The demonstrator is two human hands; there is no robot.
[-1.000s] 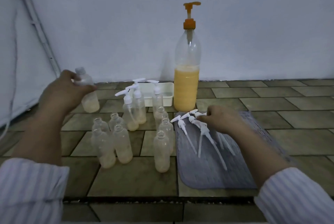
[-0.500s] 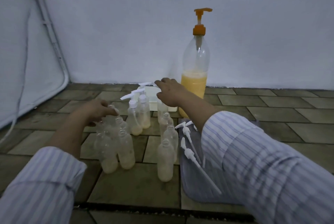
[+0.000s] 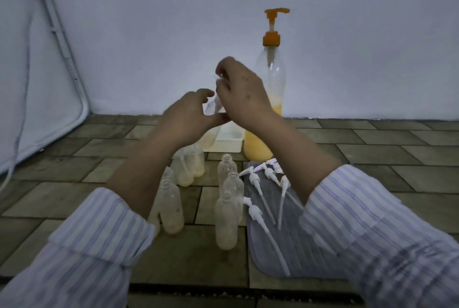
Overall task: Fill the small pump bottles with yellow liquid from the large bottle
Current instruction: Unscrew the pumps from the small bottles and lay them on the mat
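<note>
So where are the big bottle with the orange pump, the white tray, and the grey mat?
large bottle [image 3: 273,79]: head view, on its clear upper body.
white tray [image 3: 229,142]: head view, on its front wall.
grey mat [image 3: 278,253]: head view, on bare ribbed cloth near its front.

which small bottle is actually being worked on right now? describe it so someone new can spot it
Start at the large bottle with the orange pump by the wall. Just left of it, both hands are raised above the floor. The small bottle tilted between them is the one: it is lifted, while every other small bottle stands on the tiles.
</note>
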